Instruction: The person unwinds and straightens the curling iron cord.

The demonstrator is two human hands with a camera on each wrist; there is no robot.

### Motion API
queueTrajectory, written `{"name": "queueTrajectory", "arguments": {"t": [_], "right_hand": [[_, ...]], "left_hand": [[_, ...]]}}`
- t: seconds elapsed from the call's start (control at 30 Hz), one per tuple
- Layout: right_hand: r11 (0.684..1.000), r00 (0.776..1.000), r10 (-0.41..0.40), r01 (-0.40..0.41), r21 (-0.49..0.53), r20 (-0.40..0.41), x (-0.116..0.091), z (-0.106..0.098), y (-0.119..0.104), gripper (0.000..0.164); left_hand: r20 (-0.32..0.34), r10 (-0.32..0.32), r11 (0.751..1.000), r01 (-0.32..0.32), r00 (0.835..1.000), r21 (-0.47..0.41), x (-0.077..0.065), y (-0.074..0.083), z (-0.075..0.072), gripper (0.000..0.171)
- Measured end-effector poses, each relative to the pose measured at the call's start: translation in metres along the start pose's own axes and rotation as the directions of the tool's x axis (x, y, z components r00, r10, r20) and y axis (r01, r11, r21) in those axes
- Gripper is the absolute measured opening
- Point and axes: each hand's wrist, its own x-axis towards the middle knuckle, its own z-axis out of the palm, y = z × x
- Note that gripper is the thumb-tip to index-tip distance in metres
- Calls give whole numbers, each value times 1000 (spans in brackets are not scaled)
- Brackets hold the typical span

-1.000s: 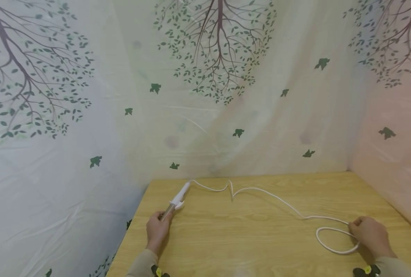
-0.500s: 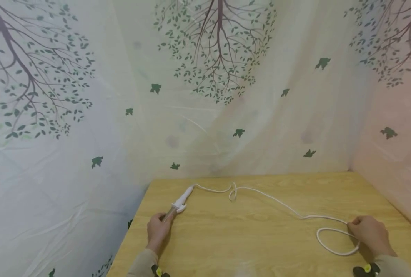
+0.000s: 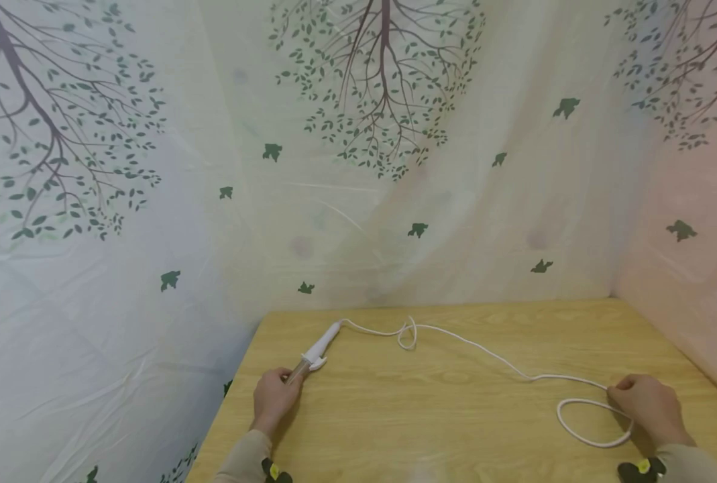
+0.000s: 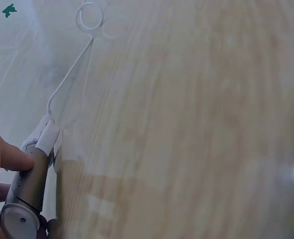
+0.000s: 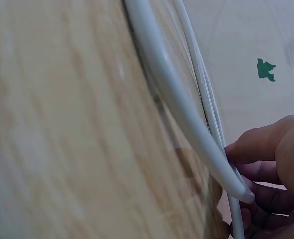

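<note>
A curling iron (image 3: 322,343) with a white handle and a metallic barrel points away from me on the left of the table. My left hand (image 3: 276,400) grips it by the barrel; in the left wrist view, the thumb lies along the barrel (image 4: 31,181) and the pale end cap (image 4: 20,221) faces the camera. From the handle, a white cord (image 3: 485,349) runs across to the right, with a small loop near the back edge. My right hand (image 3: 652,408) pinches the cord, and a larger loop (image 3: 593,444) hangs beside it. In the right wrist view, two cord (image 5: 172,94) lengths meet at the fingers.
The wood-grain table (image 3: 430,416) reaches back to a pale curtain (image 3: 358,241) printed with trees and birds. More of this cloth closes in the left and right sides.
The curling iron has shifted slightly to the right and nearer me. The cord's kink near the back edge has become a small round loop. My right hand has barely moved.
</note>
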Motion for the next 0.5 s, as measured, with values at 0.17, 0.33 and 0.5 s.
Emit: {"name": "queueTrajectory", "arguments": {"t": [0.17,0.33,0.5], "right_hand": [[1000,1000,12,-12,-5,17,1,1,0,23],[1000,1000,21,-20,-6,20,1,3,1,22],[1000,999,31,-31,-2,24,3,3,1,23]], "left_hand": [[15,18,999,-18,1000,32,0,-2,-2,33],[29,27,999,-28,999,46,-2,-4,-2,34],[28,40,998,-41,999,45,2,-4,1,37]]}}
